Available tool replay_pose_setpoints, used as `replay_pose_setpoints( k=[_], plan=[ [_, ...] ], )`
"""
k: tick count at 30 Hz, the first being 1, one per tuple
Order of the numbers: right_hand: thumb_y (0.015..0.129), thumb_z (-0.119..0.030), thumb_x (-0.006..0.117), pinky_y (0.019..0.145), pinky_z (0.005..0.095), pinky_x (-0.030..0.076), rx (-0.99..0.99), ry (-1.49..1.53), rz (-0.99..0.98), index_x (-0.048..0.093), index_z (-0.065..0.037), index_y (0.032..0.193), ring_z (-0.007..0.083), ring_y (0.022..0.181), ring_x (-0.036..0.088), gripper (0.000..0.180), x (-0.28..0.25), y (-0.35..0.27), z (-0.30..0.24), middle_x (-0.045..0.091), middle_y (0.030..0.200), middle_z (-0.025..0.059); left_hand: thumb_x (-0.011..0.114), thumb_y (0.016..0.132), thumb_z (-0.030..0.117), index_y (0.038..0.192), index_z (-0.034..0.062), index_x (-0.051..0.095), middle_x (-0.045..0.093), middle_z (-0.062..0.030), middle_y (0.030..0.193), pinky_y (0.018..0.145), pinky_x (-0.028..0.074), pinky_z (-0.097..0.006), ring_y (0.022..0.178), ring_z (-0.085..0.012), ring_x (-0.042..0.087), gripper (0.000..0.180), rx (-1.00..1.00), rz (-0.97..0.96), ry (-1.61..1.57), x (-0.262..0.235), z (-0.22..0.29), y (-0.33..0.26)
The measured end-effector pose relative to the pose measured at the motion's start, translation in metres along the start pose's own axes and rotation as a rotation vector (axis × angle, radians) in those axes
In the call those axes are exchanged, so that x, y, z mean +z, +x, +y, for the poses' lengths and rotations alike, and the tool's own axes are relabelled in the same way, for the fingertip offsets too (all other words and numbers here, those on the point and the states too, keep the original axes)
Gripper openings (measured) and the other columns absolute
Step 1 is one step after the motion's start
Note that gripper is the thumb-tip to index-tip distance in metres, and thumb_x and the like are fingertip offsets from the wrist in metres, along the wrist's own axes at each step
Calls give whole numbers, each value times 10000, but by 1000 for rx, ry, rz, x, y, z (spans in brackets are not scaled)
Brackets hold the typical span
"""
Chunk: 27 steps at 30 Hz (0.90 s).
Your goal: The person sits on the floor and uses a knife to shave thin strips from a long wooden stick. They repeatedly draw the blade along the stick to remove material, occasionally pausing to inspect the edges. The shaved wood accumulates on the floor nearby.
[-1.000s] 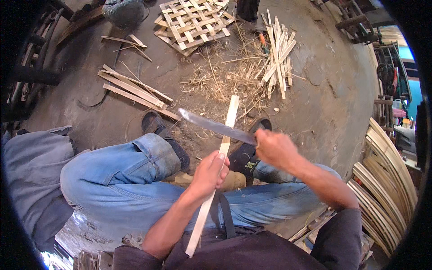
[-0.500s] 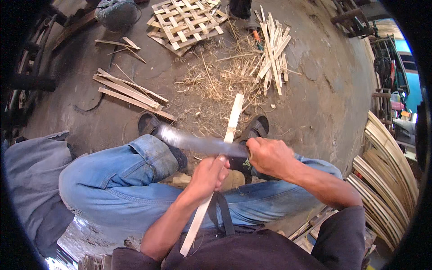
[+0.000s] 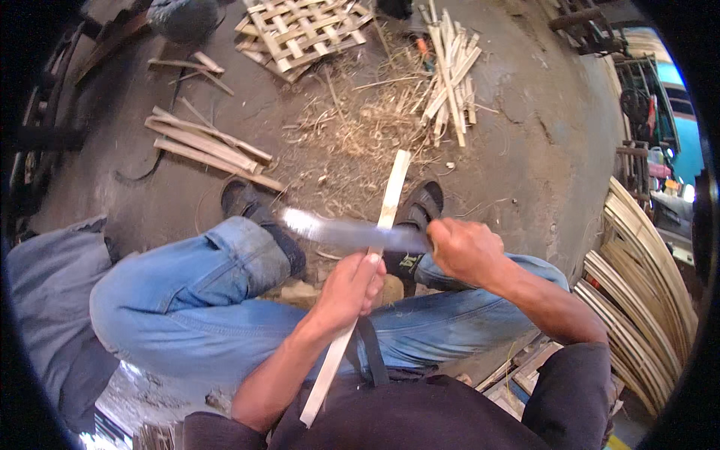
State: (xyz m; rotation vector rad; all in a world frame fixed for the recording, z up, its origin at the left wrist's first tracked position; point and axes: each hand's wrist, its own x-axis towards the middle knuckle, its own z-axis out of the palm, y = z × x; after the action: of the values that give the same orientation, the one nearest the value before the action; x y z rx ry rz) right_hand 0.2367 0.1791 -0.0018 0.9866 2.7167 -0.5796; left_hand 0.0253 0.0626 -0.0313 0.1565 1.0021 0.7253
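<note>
My left hand [image 3: 351, 291] is closed round a pale, flat bamboo strip [image 3: 392, 189], which slants from my lap up between my feet. In my right hand [image 3: 466, 249] is the handle end of a long-bladed knife [image 3: 341, 230]; the fingers wrap round it and hide most of the handle. Its blade lies across the strip just beyond my left thumb, pointing left, slightly blurred with a bright glare at the tip. The strip's lower end rests against my dark shirt.
Thin shavings [image 3: 360, 124] litter the floor beyond my feet. Loose strips [image 3: 210, 146] lie to the left and a strip pile [image 3: 452, 75] at the far right. A woven lattice panel [image 3: 304, 34] lies at the back. Curved strip bundles [image 3: 637, 300] stand at my right.
The knife and my right hand have shifted slightly to the right along with a small upward move. A curl of shaving seen on the strip earlier no longer shows. My left hand keeps its grip.
</note>
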Motion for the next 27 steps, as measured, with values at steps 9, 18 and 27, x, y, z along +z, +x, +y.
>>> replay_pose_setpoints(
  k=[9, 18, 27],
  plan=[
    [780, -80, 589, 562, 480, 525, 245, 33, 55, 561, -53, 893, 394, 653, 647, 120, 9, 9, 27, 632, 696, 184, 407, 1050, 318, 955, 101, 487, 411, 44, 642, 406, 288, -203, 465, -36, 327, 250, 6, -43, 42, -1, -6, -3],
    [815, -54, 544, 607, 537, 530, 354, -6, 154, 540, -17, 859, 423, 685, 659, 57, -1, 25, 61, 628, 670, 240, 406, 1052, 327, 943, 98, 479, 405, 46, 635, 401, 284, -200, 457, -33, 342, 265, 20, -63, 62, -2, -4, -10],
    [825, -123, 563, 609, 499, 540, 432, 72, 220, 535, -21, 844, 408, 692, 667, 107, 2, 26, 47, 665, 734, 197, 411, 1048, 358, 1046, 45, 559, 457, 24, 642, 401, 357, -203, 457, -52, 421, 346, 117, 54, 53, -8, -7, -2]
  ],
)
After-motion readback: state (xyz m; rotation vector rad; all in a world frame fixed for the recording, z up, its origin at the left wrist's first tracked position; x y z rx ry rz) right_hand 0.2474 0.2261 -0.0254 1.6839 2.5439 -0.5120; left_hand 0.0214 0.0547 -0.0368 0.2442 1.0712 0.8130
